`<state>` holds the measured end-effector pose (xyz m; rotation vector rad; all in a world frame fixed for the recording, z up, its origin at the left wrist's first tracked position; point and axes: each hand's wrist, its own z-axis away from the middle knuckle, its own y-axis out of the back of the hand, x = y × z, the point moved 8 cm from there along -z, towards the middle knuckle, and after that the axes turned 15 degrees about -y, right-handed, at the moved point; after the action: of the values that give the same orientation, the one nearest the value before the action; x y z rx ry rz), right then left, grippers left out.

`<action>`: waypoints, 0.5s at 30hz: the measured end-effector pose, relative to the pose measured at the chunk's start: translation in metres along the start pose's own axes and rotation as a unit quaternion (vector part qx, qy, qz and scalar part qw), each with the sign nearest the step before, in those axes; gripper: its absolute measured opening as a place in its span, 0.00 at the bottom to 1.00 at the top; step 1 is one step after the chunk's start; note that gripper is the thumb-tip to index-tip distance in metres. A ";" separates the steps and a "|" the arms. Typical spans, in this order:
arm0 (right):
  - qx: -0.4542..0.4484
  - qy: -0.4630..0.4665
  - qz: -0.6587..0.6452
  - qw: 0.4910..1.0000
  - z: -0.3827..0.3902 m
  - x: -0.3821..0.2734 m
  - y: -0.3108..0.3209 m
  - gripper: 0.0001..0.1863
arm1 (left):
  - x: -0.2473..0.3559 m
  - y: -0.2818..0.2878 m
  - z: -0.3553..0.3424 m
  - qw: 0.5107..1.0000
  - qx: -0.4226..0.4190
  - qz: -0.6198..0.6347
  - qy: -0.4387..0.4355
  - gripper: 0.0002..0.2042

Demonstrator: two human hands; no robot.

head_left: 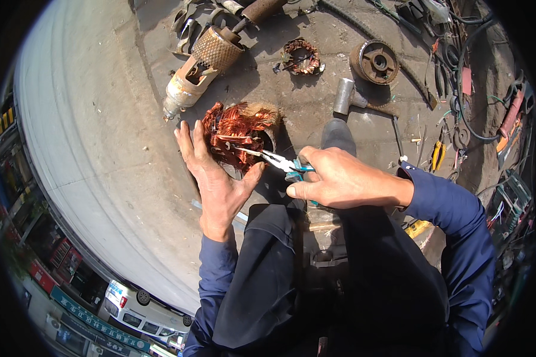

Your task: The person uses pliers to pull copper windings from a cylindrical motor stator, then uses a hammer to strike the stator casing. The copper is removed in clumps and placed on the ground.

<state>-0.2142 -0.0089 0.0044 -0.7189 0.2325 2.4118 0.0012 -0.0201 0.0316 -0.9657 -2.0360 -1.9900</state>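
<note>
My left hand (217,181) grips the left side of a tangled bundle of copper windings (235,128), which sits on a rusty cylindrical part with a meshed surface (262,112). My right hand (333,178) is closed round the teal handles of metal pliers (280,160), whose jaws point into the lower part of the windings at a pale strip (247,150) among the wires. Whether the jaw tips are gripping that strip is too small to tell. My legs in dark trousers lie below both hands.
Behind are a perforated rusty pump body (211,53), a copper-wire ring (301,56), a round rusty housing (374,61) and a hammer (345,95). Cables, yellow-handled pliers (438,156) and several tools lie at right. Pale pavement (101,149) stretches left, toward a white van (137,309).
</note>
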 end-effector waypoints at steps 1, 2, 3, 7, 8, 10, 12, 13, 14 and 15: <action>-0.015 -0.009 -0.051 0.999 -0.002 0.007 0.000 0.31 | 0.012 0.001 -0.003 0.998 0.041 0.020 -0.034 0.63; -0.013 0.005 -0.106 0.994 -0.005 0.009 0.001 0.29 | 0.018 -0.004 -0.004 0.999 0.025 0.011 -0.036 0.63; -0.027 0.005 -0.137 0.990 -0.007 0.016 0.002 0.28 | 0.024 -0.009 -0.006 0.999 0.008 -0.001 -0.046 0.62; 0.049 0.033 -0.084 0.995 -0.011 0.028 0.016 0.26 | 0.026 -0.019 -0.013 0.996 -0.018 -0.069 -0.054 0.56; 0.059 0.011 -0.030 0.998 -0.013 0.032 0.016 0.25 | 0.025 -0.019 -0.014 0.996 -0.014 -0.074 -0.056 0.54; -0.123 -0.038 -0.193 0.973 -0.015 0.040 0.004 0.18 | 0.022 -0.020 -0.014 0.997 -0.005 -0.046 -0.057 0.51; -0.264 -0.133 -0.379 0.877 -0.009 0.049 -0.009 0.15 | 0.020 -0.021 -0.014 0.997 0.006 -0.030 -0.064 0.49; -0.259 -0.145 -0.347 0.890 -0.007 0.053 -0.009 0.13 | 0.020 -0.021 -0.014 0.997 0.014 -0.031 -0.071 0.48; -0.242 -0.162 -0.317 0.903 -0.007 0.059 -0.008 0.12 | 0.021 -0.020 -0.014 0.996 0.024 -0.032 -0.077 0.47; -0.197 -0.096 -0.269 0.938 -0.008 0.053 -0.001 0.13 | 0.021 -0.021 -0.014 0.996 0.023 -0.032 -0.080 0.47</action>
<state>-0.2458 0.0158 -0.0315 -0.6088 -0.4838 1.9863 -0.0305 -0.0244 0.0261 -1.0956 -2.2118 -1.9456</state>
